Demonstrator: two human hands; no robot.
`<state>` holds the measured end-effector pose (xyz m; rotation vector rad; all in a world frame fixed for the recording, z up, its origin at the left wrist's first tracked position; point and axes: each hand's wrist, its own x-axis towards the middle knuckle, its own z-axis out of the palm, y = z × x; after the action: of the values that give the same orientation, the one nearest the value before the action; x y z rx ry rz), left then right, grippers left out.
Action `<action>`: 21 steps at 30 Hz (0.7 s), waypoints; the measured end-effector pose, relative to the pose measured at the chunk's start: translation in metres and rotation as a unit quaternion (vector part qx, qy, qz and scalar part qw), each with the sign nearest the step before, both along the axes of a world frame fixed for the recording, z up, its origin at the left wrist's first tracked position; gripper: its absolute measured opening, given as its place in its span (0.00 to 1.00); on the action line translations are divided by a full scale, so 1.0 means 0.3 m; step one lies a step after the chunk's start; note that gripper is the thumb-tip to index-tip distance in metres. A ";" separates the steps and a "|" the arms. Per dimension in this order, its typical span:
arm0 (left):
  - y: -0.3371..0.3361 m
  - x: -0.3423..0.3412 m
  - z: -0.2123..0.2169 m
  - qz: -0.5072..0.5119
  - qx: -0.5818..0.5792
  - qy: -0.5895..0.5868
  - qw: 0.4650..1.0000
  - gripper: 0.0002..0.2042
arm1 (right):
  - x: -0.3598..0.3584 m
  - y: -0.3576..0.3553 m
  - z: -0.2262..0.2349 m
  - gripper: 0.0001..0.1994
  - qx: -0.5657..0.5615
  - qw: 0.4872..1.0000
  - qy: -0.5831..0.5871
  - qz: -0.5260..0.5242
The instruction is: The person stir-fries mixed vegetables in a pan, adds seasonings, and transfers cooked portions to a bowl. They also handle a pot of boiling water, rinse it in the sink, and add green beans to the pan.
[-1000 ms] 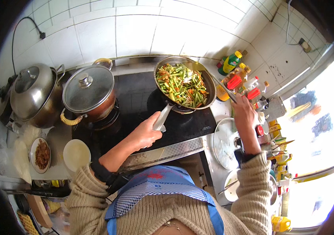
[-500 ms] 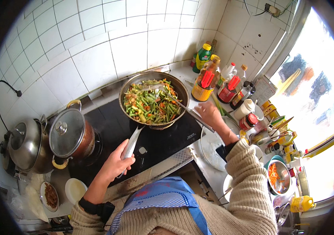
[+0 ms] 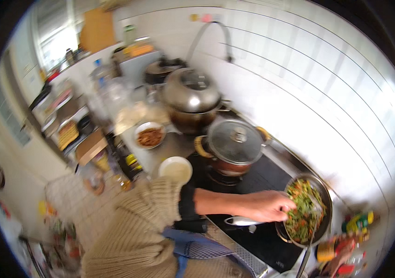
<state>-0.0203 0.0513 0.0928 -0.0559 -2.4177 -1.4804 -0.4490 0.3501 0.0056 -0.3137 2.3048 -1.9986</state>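
Observation:
A wok (image 3: 326,189) of cut green beans and orange pieces (image 3: 303,211) sits on the black cooktop (image 3: 271,245) at the right. My left hand (image 3: 274,206) is over its near-left rim, fingers curled together; whatever they may hold is hidden. The wok's silver handle (image 3: 244,221) lies free below my wrist. A metal spatula (image 3: 316,206) rests in the food, its handle (image 3: 304,263) pointing toward the lower edge. Near the bottles at the lower right is a smeared skin-coloured shape, apparently my right hand (image 3: 339,259); its fingers cannot be made out.
A lidded pot (image 3: 235,142) stands left of the wok, with a larger steel pot (image 3: 192,99) beyond. A bowl of brown food (image 3: 150,135) and a pale bowl (image 3: 175,170) sit on the counter. Sauce bottles (image 3: 359,221) stand right of the wok. Boxes (image 3: 92,147) crowd a shelf at left.
The view has swung left. My left hand has let go of the wok handle and moved to the rim above the food. The spatula stays in the wok.

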 end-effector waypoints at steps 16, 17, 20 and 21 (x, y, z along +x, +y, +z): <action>0.174 -0.539 0.154 -0.074 -0.082 0.348 0.931 0.15 | 0.509 0.023 0.561 0.10 0.324 0.920 0.134 0.175; 0.156 -0.571 0.099 -0.048 -0.074 0.391 0.916 0.16 | 0.542 -0.044 0.567 0.10 0.344 0.910 0.121 0.199; 0.164 -0.561 0.127 -0.089 -0.087 0.278 0.953 0.19 | 0.523 -0.043 0.510 0.15 0.263 0.885 0.275 0.270; 0.170 -0.546 0.134 -0.102 -0.083 0.236 0.963 0.19 | 0.562 -0.033 0.539 0.16 0.292 0.869 0.287 0.278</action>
<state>-0.1841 0.1023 0.1329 -0.6385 -2.1748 -1.1679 -0.2804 0.3402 0.1674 -1.4617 2.5476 -0.9487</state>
